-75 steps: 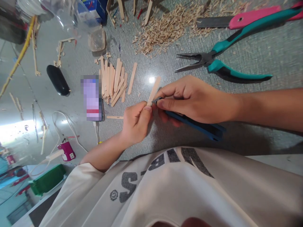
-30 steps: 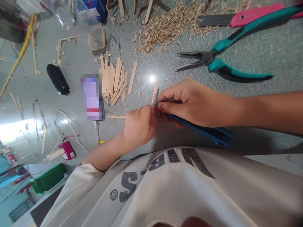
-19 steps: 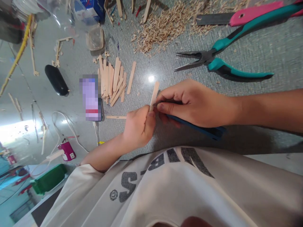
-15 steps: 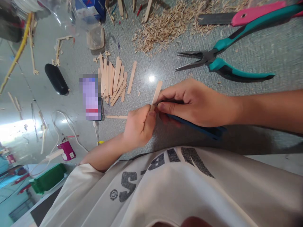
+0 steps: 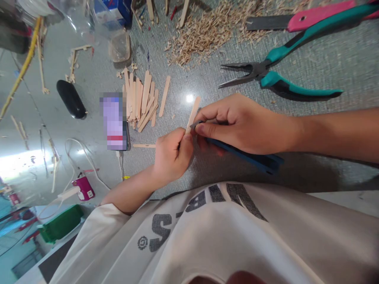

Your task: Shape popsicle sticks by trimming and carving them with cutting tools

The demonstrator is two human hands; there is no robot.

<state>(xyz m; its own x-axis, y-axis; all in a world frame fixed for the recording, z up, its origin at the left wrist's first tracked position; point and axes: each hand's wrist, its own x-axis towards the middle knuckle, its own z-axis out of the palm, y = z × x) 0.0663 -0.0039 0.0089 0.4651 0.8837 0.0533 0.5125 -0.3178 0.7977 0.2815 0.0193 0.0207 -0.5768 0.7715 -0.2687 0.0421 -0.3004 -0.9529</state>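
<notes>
While the left hand point(image 5: 173, 156) is pinching the wooden stick point(image 5: 193, 114) by its lower end just above the table point(image 5: 325, 63), the stick is tilting flatter than moments ago, and the right hand point(image 5: 237, 124), closed around the blue knife point(image 5: 245, 154), is pressing its blade against the stick's edge, apparently whittling again.

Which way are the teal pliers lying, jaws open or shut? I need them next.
Open: the teal pliers lie on the table with tips spread apart.

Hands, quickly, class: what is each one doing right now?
Left hand: closed, pinching a wooden craft stick.
Right hand: closed, holding a blue-handled knife against the stick.
</notes>
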